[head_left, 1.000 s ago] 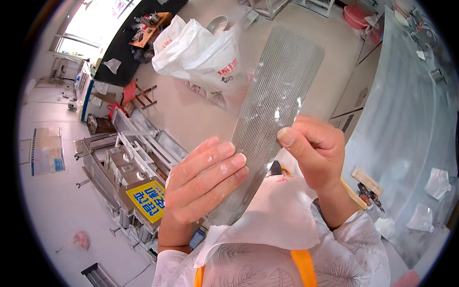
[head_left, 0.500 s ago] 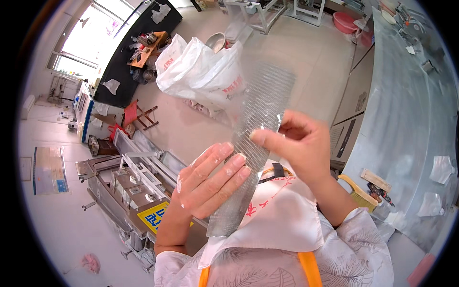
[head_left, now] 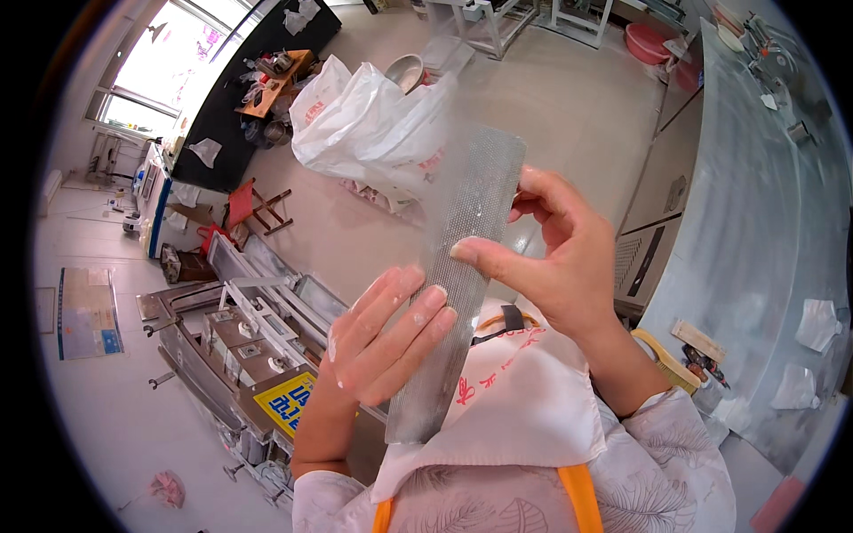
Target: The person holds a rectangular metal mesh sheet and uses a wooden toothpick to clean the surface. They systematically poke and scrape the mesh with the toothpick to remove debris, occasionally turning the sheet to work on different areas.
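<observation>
A long, grey, flat strip covered in fine dots, like perforated sheet (head_left: pixel 462 222), slants up in front of my chest. My left hand (head_left: pixel 391 333) lies with its fingers across the strip's left side, its thumb hidden underneath; pale powder or paste marks its knuckles and fingertips. On the other edge, my right hand (head_left: pixel 555 253) grips the strip, thumb on the front face and the other fingers curled at and behind the edge. The lower end rests against my white apron (head_left: pixel 524 409). Haze blurs the strip's upper left edge.
White plastic bags (head_left: pixel 373 124) stand on the floor ahead, a metal bowl (head_left: pixel 406 73) behind them. At left is a metal machine (head_left: pixel 240 346) with a yellow sign. A metal worktable (head_left: pixel 737 240) runs along the right, bearing a brush (head_left: pixel 665 360). A red folding stool (head_left: pixel 240 204) stands farther left.
The strip's top end has swung slightly left and down. My right hand's thumb has slid a little left across the face, and its fingers have risen along the edge. The left hand stays nearly in place.
</observation>
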`<state>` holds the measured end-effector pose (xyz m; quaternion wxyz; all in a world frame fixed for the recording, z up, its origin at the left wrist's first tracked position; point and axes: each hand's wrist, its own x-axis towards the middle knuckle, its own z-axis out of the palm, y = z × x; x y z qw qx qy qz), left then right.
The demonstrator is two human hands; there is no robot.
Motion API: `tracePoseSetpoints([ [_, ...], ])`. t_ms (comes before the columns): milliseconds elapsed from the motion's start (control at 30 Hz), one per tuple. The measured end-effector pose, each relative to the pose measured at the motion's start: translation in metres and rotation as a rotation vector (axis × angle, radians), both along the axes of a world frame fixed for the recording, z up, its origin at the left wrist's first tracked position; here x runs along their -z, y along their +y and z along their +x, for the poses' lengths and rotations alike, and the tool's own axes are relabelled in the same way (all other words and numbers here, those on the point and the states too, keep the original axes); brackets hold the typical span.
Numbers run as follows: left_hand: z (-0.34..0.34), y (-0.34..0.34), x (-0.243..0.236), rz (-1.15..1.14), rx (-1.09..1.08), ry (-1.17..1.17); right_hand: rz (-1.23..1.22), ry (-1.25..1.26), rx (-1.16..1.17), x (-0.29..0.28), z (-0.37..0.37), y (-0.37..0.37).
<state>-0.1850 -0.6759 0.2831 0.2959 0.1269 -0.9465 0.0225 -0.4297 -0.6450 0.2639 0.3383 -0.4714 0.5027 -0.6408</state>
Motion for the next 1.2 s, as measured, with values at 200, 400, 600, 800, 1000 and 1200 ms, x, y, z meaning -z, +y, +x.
tracePoseSetpoints([
  [200, 0.002, -0.002, -0.003, -0.098, 0.015, 0.021, -0.066, -0.212, 0.018, -0.006, -0.004, -0.011],
  [400, 0.0, 0.0, -0.006, -0.092, 0.0, 0.016, -0.068, -0.172, -0.042, -0.012, -0.01, -0.011],
  [600, 0.002, 0.003, -0.013, -0.068, -0.023, 0.003, -0.034, 0.013, -0.091, -0.023, -0.015, -0.001],
  [800, -0.002, -0.001, -0.009, -0.09, 0.012, 0.044, -0.094, -0.21, -0.002, -0.019, -0.002, -0.007],
  [1000, 0.0, -0.002, -0.01, -0.083, 0.015, 0.045, -0.049, -0.272, 0.002, -0.027, -0.001, -0.007],
  [1200, 0.0, 0.0, -0.011, -0.078, 0.0, 0.043, 0.006, -0.351, -0.054, -0.035, -0.001, -0.007],
])
